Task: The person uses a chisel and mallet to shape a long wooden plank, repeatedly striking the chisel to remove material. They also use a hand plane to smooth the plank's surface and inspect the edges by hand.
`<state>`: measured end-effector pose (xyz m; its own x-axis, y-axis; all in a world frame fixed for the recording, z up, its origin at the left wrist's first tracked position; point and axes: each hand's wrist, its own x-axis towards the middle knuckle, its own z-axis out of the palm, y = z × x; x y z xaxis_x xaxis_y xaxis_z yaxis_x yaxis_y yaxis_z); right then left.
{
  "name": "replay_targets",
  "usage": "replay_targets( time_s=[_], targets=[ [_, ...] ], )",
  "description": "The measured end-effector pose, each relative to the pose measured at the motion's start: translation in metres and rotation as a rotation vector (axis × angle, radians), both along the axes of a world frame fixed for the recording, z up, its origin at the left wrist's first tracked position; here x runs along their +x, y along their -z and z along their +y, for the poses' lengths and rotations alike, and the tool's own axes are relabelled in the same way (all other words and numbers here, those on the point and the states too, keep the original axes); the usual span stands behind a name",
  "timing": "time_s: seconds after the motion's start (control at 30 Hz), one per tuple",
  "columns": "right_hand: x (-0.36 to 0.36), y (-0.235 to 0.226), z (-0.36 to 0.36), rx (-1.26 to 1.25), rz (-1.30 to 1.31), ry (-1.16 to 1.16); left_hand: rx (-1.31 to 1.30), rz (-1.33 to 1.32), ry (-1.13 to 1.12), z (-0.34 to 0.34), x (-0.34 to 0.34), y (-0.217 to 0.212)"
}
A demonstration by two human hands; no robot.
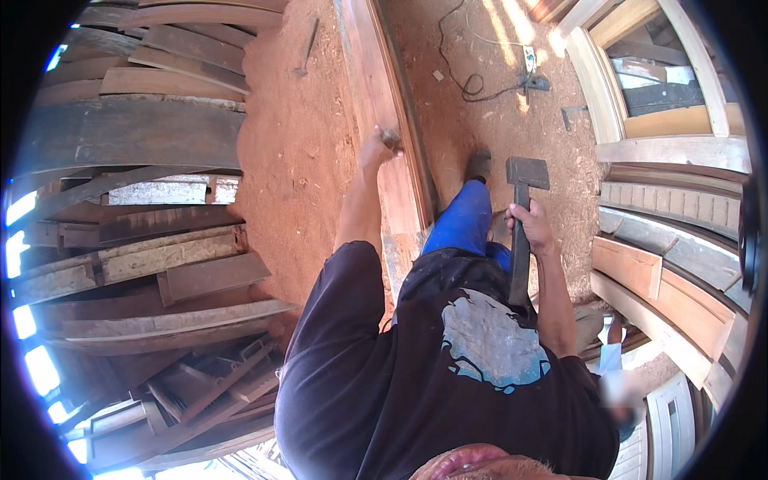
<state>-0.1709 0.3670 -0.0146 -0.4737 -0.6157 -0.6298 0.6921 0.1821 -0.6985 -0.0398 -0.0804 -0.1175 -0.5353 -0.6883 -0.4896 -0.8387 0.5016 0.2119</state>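
Note:
My left hand (376,149) is closed over a long reddish-brown wooden beam (404,210). From its grip sticks the round, greyish end of a handle (390,138), seen almost end on; the rest of that tool is hidden. To the right of the beam, my right hand (534,227) is wrapped round the handle of a dark mallet (527,173). The mallet's blocky head points away from me, and the lower handle reaches back toward my shirt. Its head is apart from the beam and from my left hand.
A hammer-like tool (306,50) lies on the reddish dirt left of the beam. Right of it are a black cable (474,88) and a small electrical device (534,82). Stacked boards (136,132) line the left; wooden frames (672,152) line the right. Another person (622,404) is behind right.

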Motion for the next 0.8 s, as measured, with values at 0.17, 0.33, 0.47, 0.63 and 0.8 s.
replay_targets(
  time_s=[0.17, 0.33, 0.47, 0.63, 0.8],
  targets=[
    [0.031, 0.029, -0.025, 0.082, -0.002, 0.055, 0.190, 0.043, -0.055, -0.001, 0.004, -0.018],
    [0.076, 0.058, -0.056, 0.074, -0.103, 0.053, 0.011, -0.044, 0.020, 0.012, 0.008, -0.036],
    [0.135, 0.070, -0.076, 0.047, -0.104, 0.062, 0.045, -0.074, 0.029, 0.012, 0.005, -0.027],
    [0.199, 0.081, -0.074, 0.073, -0.021, -0.174, -0.034, -0.011, 0.052, 0.029, 0.006, -0.046],
    [0.182, 0.047, -0.056, 0.179, 0.007, -0.118, 0.185, 0.208, -0.068, 0.052, 0.069, -0.046]
  ],
)
